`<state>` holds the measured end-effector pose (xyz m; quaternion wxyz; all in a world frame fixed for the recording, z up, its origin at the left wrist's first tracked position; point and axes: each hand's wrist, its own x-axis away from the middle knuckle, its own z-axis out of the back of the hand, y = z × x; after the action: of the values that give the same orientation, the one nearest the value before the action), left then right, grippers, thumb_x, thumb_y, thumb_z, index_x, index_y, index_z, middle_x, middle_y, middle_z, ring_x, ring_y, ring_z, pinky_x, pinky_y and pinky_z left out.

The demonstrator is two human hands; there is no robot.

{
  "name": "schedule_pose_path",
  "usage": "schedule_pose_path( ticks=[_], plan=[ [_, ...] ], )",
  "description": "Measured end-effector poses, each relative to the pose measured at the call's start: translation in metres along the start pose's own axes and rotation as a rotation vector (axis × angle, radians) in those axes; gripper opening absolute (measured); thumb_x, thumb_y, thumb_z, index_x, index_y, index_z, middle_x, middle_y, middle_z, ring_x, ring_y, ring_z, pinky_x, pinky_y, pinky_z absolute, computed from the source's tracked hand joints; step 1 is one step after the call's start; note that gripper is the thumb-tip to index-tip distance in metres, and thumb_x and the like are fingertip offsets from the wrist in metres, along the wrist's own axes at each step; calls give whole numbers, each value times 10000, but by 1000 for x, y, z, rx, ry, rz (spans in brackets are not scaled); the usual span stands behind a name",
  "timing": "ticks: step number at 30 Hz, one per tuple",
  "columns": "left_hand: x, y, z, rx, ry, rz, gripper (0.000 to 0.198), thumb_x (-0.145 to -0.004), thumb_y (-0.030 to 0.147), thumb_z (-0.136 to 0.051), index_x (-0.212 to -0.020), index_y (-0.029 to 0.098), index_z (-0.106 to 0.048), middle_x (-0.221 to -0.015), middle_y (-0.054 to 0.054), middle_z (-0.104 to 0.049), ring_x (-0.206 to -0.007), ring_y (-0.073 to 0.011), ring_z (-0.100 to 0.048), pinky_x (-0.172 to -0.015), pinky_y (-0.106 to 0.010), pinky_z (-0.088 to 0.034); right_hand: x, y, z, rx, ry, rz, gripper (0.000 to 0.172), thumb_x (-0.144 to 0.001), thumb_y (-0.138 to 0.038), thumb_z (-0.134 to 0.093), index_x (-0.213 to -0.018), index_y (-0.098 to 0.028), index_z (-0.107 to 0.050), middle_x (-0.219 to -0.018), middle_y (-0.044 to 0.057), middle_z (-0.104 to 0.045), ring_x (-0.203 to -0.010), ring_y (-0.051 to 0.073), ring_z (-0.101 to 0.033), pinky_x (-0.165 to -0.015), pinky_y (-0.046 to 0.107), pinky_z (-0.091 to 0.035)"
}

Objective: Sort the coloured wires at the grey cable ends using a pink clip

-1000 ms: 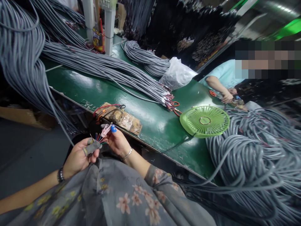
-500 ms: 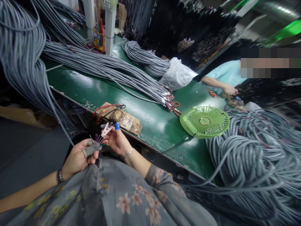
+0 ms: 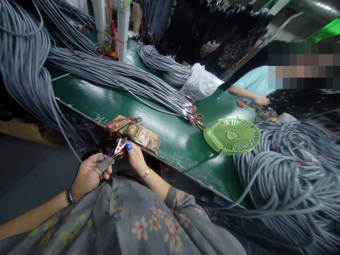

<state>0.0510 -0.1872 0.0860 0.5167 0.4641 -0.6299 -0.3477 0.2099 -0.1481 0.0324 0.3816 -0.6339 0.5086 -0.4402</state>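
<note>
Low in front of my body, my left hand (image 3: 89, 174) is closed around the end of a grey cable, wearing grey finger covers. Thin coloured wires (image 3: 110, 153), red, blue, green and others, fan out beyond its fingertips. Close beside them, my right hand (image 3: 137, 161) pinches a pale pink clip-like piece (image 3: 120, 146) with two prongs. A blue cover wraps the right thumb. The other right fingers are partly hidden behind the clip and wires, so whether the clip touches the wires I cannot tell.
A worn wooden block (image 3: 139, 134) with red and black leads lies at the edge of the green table (image 3: 164, 131). Beyond are bundled grey cables (image 3: 127, 79), a green fan (image 3: 232, 135), a plastic bag (image 3: 200, 83) and a cable heap (image 3: 289, 170). A co-worker's hand (image 3: 260, 100) is at right.
My right hand has turned and its thumb has come down onto the pink clip, the fingers closing from a more spread pose. My left hand still holds the cable, nearly in place.
</note>
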Motion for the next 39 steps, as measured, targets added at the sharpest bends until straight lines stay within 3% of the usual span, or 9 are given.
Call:
schedule_pose_path(
  ticks=[4,8,19,25,31,35,39],
  plan=[
    [-1,-1,1,-25,0,-17,239,-556,347,-859,-550,186,-682,-491,-2,-660,-381,-88,-533,-395,-187,-411,-4,0,-7,-256,-93,-208,513,-865,-709,-727,-882,-196,-733,-717,15,-671,-695,163,-607,-656,280,-512],
    [-2,-4,5,-42,13,-8,253,-544,360,-857,-556,182,-678,-491,-6,-656,-380,-91,-533,-395,-188,-415,-7,-3,-13,-373,-33,-242,418,-873,-604,-789,-870,-189,-742,-761,28,-715,-727,159,-639,-660,260,-507],
    [-2,-7,12,-163,-31,-5,358,-583,473,-895,-568,185,-683,-503,-8,-660,-400,-97,-551,-411,-181,-423,-3,-3,-6,-385,-57,-334,448,-950,-616,-694,-876,-176,-729,-753,35,-698,-729,159,-618,-673,253,-500],
    [4,-7,15,-156,-32,38,409,-550,513,-932,-595,191,-684,-501,-9,-656,-396,-112,-545,-390,-195,-402,6,-2,7,-291,-179,-360,462,-898,-635,-737,-894,-173,-723,-808,42,-716,-720,143,-617,-640,238,-513],
    [3,-6,16,-232,-68,3,259,-567,408,-854,-540,206,-695,-483,-18,-661,-392,-121,-547,-405,-208,-418,18,-5,4,-109,-240,-309,528,-576,-559,-983,-839,-173,-737,-763,11,-719,-695,134,-622,-667,258,-503],
    [-1,-7,17,-284,-135,29,196,-565,364,-811,-536,214,-689,-495,-27,-676,-415,-135,-577,-429,-210,-429,20,-8,-2,41,-218,-193,450,-623,-542,-954,-752,-169,-739,-712,-1,-680,-673,134,-584,-706,293,-497],
    [-8,-12,18,-312,-300,226,215,-546,364,-811,-538,199,-673,-491,-43,-675,-410,-145,-571,-433,-224,-427,23,-12,-7,254,-265,51,393,-719,-571,-890,-699,-206,-748,-762,15,-672,-742,171,-598,-784,334,-516]
  ],
)
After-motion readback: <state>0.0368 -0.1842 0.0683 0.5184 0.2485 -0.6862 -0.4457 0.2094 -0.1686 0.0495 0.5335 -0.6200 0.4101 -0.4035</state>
